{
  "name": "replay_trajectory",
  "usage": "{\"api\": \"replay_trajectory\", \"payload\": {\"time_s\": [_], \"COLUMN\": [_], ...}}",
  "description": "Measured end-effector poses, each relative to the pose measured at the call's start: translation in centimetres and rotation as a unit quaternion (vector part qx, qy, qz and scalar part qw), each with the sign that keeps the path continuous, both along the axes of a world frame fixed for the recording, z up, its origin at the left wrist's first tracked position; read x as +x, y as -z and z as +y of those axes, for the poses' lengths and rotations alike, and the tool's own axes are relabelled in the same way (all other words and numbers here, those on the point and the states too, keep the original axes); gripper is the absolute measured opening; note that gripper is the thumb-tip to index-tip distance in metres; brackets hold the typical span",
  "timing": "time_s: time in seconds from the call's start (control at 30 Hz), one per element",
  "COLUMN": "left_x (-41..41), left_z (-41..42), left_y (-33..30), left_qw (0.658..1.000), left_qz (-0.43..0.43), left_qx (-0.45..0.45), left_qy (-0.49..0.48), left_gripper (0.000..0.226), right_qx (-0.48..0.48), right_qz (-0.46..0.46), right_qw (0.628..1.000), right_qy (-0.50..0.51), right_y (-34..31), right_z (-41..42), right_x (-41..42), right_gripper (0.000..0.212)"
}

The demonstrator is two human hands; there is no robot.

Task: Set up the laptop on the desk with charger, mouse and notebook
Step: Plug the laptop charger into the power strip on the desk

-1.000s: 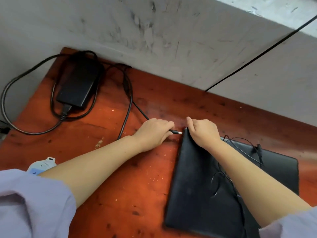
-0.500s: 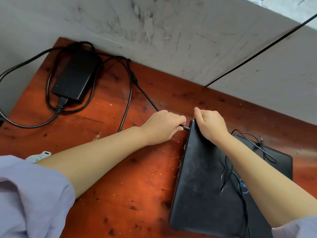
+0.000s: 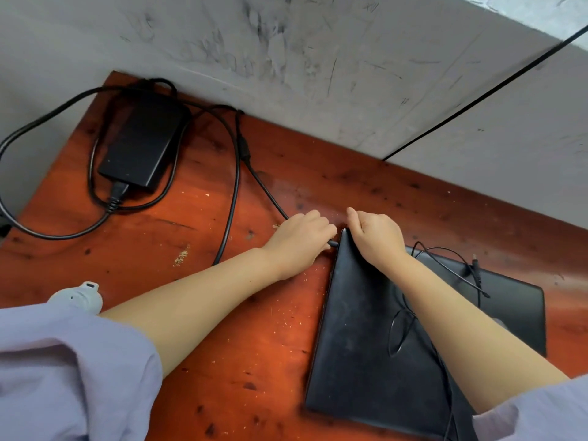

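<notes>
A closed black laptop (image 3: 359,338) lies on the red-brown wooden desk (image 3: 248,361). My right hand (image 3: 377,235) grips its far left corner. My left hand (image 3: 300,237) pinches the charger plug (image 3: 333,243), whose tip touches the laptop's left edge at that corner. The plug's cable (image 3: 261,183) runs back to the black charger brick (image 3: 143,144) at the desk's far left. A thin black cord (image 3: 445,249) with a small connector lies looped on the laptop lid. No mouse body or notebook shows.
A scuffed grey wall (image 3: 318,58) rises right behind the desk. The charger's thick mains lead (image 3: 47,233) loops off the desk's left edge. A small pale blue-white plastic object (image 3: 79,297) sits near my left sleeve.
My left hand has carried the plug rightwards until its tip meets the laptop's left edge. My right hand stays on the laptop corner. The view has shifted slightly.
</notes>
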State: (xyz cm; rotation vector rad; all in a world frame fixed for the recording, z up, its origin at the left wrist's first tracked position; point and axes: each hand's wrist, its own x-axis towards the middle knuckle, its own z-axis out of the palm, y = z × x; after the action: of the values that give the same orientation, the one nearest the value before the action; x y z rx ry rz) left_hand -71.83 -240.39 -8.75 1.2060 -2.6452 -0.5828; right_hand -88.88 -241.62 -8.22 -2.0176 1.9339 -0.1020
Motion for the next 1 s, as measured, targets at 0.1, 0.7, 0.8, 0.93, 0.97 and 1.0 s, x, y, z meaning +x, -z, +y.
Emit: {"api": "replay_trajectory", "payload": {"time_s": [0.1,0.7,0.8,0.93,0.97,1.0], "left_x": [-0.2,9.0,13.7,19.6,20.9,22.2], "left_z": [0.3,7.7,10.7,14.9,16.1,17.2], "left_y": [0.8,-3.9,-4.5,-3.6,-3.1,-2.6], "left_qw": [1.0,0.985,0.967,0.935,0.925,0.913], "left_qz": [-0.004,0.056,0.073,0.051,0.04,0.023], "left_qx": [-0.024,-0.028,-0.067,-0.08,-0.086,-0.091], "left_qy": [-0.006,-0.162,-0.233,-0.341,-0.368,-0.397], "left_gripper": [0.007,0.024,0.019,0.024,0.023,0.024], "right_qx": [-0.02,-0.076,0.002,0.159,0.175,0.18], "right_qz": [-0.021,-0.12,-0.173,-0.232,-0.239,-0.249], "right_qw": [1.0,0.989,0.984,0.958,0.954,0.951], "right_qy": [-0.013,-0.039,-0.041,-0.052,-0.05,-0.043], "right_y": [0.3,-3.3,-2.4,-0.9,-0.6,-0.4], "right_z": [0.4,6.0,8.4,11.7,12.3,12.7], "right_x": [-0.3,7.1,11.2,16.7,17.9,19.0], "right_gripper": [0.041,0.013,0.015,0.024,0.03,0.034]}}
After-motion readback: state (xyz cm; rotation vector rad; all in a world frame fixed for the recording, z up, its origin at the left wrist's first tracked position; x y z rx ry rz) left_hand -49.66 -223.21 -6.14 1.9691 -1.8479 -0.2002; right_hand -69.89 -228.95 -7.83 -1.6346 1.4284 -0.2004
